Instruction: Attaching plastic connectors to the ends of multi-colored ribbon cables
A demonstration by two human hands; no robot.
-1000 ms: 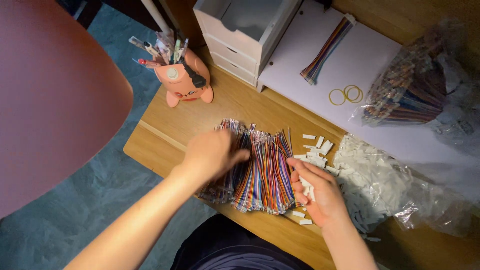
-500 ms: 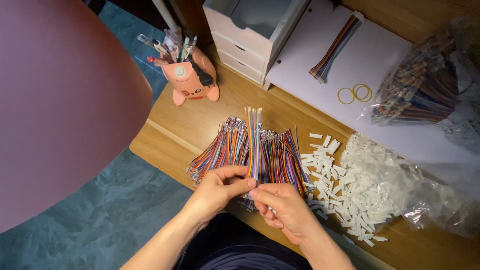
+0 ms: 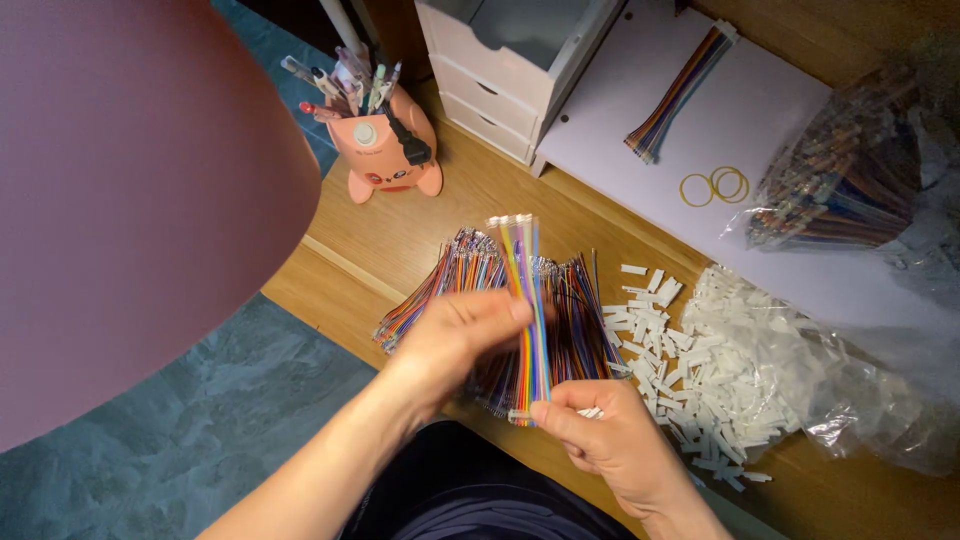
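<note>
Flat rainbow-coloured ribbon wire strip [image 3: 527, 300] runs straight away from me; right hand [image 3: 610, 445] pinches near end, left hand [image 3: 455, 335] fingers closed mid-length.

A wooden desk [image 3: 400, 235] runs from the centre toward three o'clock, under warm light. Blue-grey carpet [image 3: 180, 460] covers the floor at seven o'clock. A white drawer unit [image 3: 500, 75] stands at twelve o'clock.

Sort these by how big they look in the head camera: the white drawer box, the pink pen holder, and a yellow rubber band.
1. White drawer box, though the frame cuts it off.
2. Pink pen holder.
3. Yellow rubber band, plainly the smallest.
</note>
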